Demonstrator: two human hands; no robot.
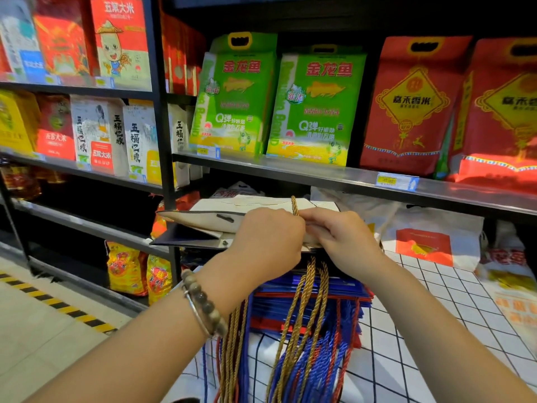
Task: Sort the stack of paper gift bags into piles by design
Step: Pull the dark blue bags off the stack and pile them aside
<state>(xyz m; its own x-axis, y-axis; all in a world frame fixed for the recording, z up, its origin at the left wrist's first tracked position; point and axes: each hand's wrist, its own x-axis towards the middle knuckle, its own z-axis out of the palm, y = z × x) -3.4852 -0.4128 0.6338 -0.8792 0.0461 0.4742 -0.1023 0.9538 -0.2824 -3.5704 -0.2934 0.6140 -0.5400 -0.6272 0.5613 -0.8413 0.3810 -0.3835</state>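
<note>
Your left hand (267, 242) and right hand (344, 237) meet over the stack of gift bags (308, 289). The stack lies toward the left edge of the desk (436, 301), and its blue, red and gold rope handles (302, 353) trail toward the near edge. Both hands have their fingers curled onto the top bag (200, 221), dark blue outside and cream inside, which is raised off the stack. A gold cord (294, 205) stands up just where your fingertips meet.

The desk is white with a dark grid. A white sack with a red print (430, 239) lies at its far edge. Black metal shelves (319, 173) run behind and to the left, loaded with green rice bags (235, 97) and red rice bags (409, 106). A price tag (396, 180) is clipped to the shelf lip. The pale floor on the left carries a yellow-and-black hazard stripe (58, 303).
</note>
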